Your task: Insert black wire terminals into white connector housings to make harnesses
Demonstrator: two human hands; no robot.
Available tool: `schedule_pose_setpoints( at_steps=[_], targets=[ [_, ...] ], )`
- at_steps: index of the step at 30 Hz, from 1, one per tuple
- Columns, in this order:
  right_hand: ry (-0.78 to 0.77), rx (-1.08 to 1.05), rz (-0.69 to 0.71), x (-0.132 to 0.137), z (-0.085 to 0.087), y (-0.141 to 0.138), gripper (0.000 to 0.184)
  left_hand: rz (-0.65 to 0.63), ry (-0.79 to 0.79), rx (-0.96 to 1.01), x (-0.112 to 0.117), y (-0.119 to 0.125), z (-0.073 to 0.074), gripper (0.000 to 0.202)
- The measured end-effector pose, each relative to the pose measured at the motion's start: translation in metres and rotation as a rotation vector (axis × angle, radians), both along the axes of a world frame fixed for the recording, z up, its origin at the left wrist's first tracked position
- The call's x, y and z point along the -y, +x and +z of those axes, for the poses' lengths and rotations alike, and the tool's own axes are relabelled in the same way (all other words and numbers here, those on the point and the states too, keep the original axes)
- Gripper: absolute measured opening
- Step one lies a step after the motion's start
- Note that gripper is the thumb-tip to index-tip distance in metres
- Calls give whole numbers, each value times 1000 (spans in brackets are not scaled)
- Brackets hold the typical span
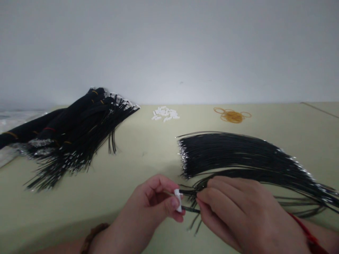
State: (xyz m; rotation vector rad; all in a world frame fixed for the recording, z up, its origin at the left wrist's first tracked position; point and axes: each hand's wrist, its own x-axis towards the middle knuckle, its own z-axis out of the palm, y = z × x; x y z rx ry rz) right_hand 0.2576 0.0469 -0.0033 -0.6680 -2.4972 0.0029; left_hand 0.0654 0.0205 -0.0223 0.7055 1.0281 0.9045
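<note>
Between thumb and fingers, my left hand (153, 208) pinches a small white plastic connector housing (178, 200). Black wires (188, 192) run from the housing's right side toward my right hand (238, 211), whose fingers are closed around them. How far the wire ends sit inside the housing I cannot tell. A few loose wire ends hang below the right fingertips. Just beyond my right hand, a wide fan of black wires (225, 150) with silvery tips lies on the table, partly covered by that hand.
Bundles of black wires (76, 123) tied with bands lie at the left, over clear plastic (10, 155). Several white housings (165, 113) are heaped at the back middle. Yellow rubber bands (232, 116) lie right of them. The pale table (140, 141) meets a wall (169, 53).
</note>
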Motion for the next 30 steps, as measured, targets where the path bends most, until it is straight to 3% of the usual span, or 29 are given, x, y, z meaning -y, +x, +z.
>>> schedule_pose_setpoints(
  at_steps=[16, 25, 28, 30],
  targets=[
    [119, 117, 87, 5, 10, -2, 29, -9, 35, -26, -1, -1, -3, 20],
    [-9, 57, 71, 5, 2, -6, 35, -36, 34, -81, 2, 2, 2, 22],
    [-83, -5, 22, -9, 2, -2, 28, -26, 25, -90, 2, 2, 5, 20],
    [-114, 10, -84, -25, 0, 5, 22, -7, 12, -96, 1, 2, 8, 17]
  ],
)
